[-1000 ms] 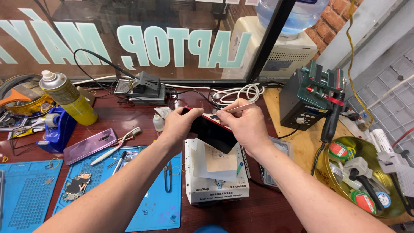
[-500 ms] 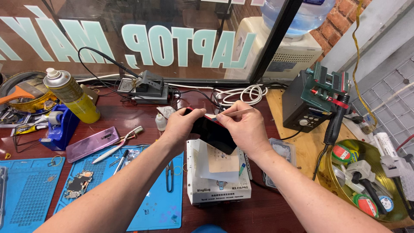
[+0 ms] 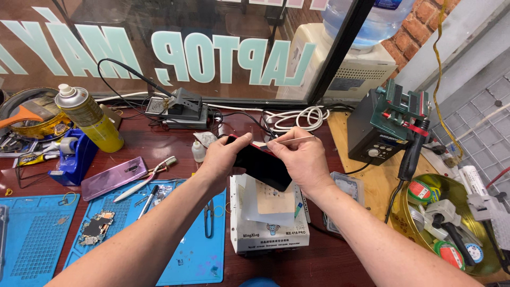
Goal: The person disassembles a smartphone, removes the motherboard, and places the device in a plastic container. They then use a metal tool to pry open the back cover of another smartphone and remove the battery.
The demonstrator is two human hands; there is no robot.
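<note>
Gold bowl [image 3: 399,223] w/ tape rolls [image 3: 419,191]

I saw a yellow spray can [image 3: 89,118] near a blue tape holder [image 3: 74,155]. A purple phone [image 3: 113,177] lay beside a blue mat [image 3: 180,250].

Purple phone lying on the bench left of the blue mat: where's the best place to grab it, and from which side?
Grip the purple phone across its two long edges near the middle, coming straight down from above. It lies flat on the table, angled, so only the thin edges give purchase. Its near right end is crowded by the white-handled tool, so stay toward the middle or left end.
</note>
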